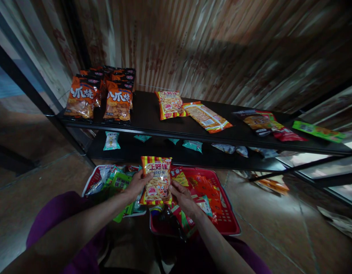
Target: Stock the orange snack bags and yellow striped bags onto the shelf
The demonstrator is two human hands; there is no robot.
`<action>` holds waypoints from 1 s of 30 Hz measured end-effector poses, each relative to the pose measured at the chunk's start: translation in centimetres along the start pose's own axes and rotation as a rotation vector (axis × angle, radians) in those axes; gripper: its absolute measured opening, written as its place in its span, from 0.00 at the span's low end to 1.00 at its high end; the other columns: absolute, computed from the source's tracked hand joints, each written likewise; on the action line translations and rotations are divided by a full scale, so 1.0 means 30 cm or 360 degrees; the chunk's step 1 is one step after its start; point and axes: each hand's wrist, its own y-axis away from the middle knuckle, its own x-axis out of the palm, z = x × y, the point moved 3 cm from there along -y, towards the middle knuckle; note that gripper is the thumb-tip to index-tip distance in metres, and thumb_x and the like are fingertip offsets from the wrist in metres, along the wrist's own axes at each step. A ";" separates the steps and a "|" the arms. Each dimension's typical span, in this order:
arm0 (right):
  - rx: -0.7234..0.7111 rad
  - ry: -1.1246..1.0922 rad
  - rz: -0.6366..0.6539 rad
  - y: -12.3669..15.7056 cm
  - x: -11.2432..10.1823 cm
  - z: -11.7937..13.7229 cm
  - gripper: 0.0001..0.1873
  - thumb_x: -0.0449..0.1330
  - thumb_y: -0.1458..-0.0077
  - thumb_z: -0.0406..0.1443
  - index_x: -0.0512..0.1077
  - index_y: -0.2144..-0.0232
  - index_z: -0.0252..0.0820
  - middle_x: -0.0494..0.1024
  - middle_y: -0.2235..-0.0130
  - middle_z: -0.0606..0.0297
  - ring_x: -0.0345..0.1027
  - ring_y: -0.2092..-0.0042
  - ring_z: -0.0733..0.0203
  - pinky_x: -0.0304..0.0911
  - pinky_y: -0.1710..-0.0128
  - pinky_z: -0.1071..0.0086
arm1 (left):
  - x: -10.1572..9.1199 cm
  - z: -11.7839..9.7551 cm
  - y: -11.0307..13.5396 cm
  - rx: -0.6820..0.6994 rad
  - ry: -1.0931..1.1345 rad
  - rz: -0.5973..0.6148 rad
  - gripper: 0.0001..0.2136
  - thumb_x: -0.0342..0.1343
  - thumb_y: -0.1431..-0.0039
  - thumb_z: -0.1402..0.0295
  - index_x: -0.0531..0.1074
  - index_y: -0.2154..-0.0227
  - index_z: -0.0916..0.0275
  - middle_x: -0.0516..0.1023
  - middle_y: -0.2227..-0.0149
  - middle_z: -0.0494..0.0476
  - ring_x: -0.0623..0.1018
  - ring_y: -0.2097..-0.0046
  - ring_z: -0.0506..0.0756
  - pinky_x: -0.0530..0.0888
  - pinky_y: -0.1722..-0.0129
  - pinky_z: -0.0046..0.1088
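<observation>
A red-and-yellow bag of prawn crackers is held upright between both hands, its printed front facing me. My left hand is closed on its left edge, the thumb lying across the front. The fingers of my right hand grip the lower right edge. Below and behind the bag stand a red basket with snack packets and a second basket with green and teal packets. A similar bag of prawn crackers leans on the shelf beyond my hands.
Several orange snack bags stand in rows at the shelf's left end. A packet showing a barcode, a brown packet and a green packet lie rightward. Small teal bags sit on the lower shelf. A patterned curtain hangs behind.
</observation>
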 end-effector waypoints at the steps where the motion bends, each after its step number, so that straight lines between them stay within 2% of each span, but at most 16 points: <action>1: 0.0005 -0.0023 -0.0004 0.000 0.002 -0.004 0.20 0.65 0.53 0.44 0.73 0.56 0.48 0.78 0.54 0.64 0.73 0.56 0.56 0.65 0.52 0.62 | -0.001 -0.001 -0.002 0.0005 0.0010 0.0010 0.21 0.65 0.56 0.56 0.73 0.60 0.61 0.80 0.60 0.59 0.78 0.59 0.59 0.73 0.58 0.36; 4: 0.0047 -0.0139 -0.0063 0.000 0.000 -0.014 0.20 0.68 0.56 0.43 0.74 0.59 0.47 0.79 0.57 0.65 0.74 0.57 0.57 0.66 0.53 0.63 | -0.002 -0.007 -0.002 0.0002 -0.0009 0.0044 0.20 0.64 0.54 0.54 0.74 0.62 0.61 0.80 0.62 0.59 0.78 0.58 0.59 0.73 0.58 0.33; 9: 0.0093 -0.0181 -0.0229 -0.007 -0.011 -0.015 0.20 0.70 0.61 0.42 0.75 0.62 0.45 0.81 0.61 0.65 0.74 0.59 0.57 0.67 0.55 0.64 | -0.002 -0.048 -0.001 0.0017 -0.0072 -0.0010 0.19 0.63 0.54 0.54 0.76 0.63 0.62 0.79 0.57 0.60 0.77 0.55 0.58 0.73 0.61 0.29; 12: 0.0123 -0.0180 -0.0343 -0.013 -0.010 -0.013 0.21 0.72 0.65 0.42 0.75 0.66 0.45 0.81 0.64 0.66 0.75 0.60 0.56 0.68 0.55 0.63 | -0.005 -0.086 -0.008 0.0049 0.0003 -0.0071 0.20 0.64 0.57 0.55 0.76 0.62 0.61 0.79 0.56 0.60 0.77 0.57 0.57 0.73 0.64 0.27; 16: 0.0183 -0.0300 -0.0438 -0.013 0.009 0.003 0.22 0.74 0.70 0.39 0.75 0.67 0.46 0.81 0.66 0.67 0.75 0.60 0.57 0.69 0.55 0.64 | -0.019 -0.115 -0.024 -0.0041 0.0185 -0.0147 0.20 0.65 0.58 0.56 0.76 0.64 0.64 0.80 0.60 0.61 0.78 0.63 0.56 0.73 0.68 0.28; 20: 0.0250 -0.0374 -0.0298 -0.005 0.042 0.029 0.19 0.71 0.63 0.41 0.75 0.67 0.43 0.81 0.63 0.64 0.74 0.56 0.54 0.69 0.56 0.61 | -0.033 -0.135 -0.033 -0.0032 0.0231 -0.0259 0.15 0.66 0.59 0.62 0.76 0.67 0.65 0.80 0.66 0.59 0.78 0.69 0.54 0.73 0.71 0.28; 24: 0.0233 -0.0439 -0.0268 0.002 0.049 0.039 0.17 0.69 0.59 0.43 0.75 0.66 0.43 0.80 0.60 0.64 0.73 0.55 0.54 0.70 0.58 0.59 | -0.037 -0.152 -0.033 -0.0016 0.0227 -0.0331 0.15 0.67 0.59 0.62 0.75 0.69 0.66 0.79 0.71 0.56 0.75 0.75 0.51 0.72 0.75 0.27; 27: 0.0205 -0.0450 -0.0170 0.009 0.051 0.031 0.21 0.70 0.61 0.40 0.74 0.61 0.46 0.79 0.61 0.67 0.74 0.59 0.58 0.71 0.59 0.59 | -0.042 -0.158 -0.033 0.0022 0.0237 -0.0398 0.16 0.67 0.59 0.60 0.75 0.71 0.66 0.78 0.74 0.55 0.74 0.76 0.51 0.72 0.76 0.27; 30: 0.0215 -0.0433 -0.0060 0.016 0.058 0.015 0.30 0.71 0.62 0.34 0.70 0.54 0.49 0.79 0.65 0.71 0.74 0.65 0.64 0.71 0.59 0.64 | -0.050 -0.156 -0.032 0.0027 0.0219 -0.0451 0.16 0.67 0.60 0.59 0.74 0.72 0.66 0.78 0.74 0.54 0.74 0.76 0.50 0.71 0.78 0.26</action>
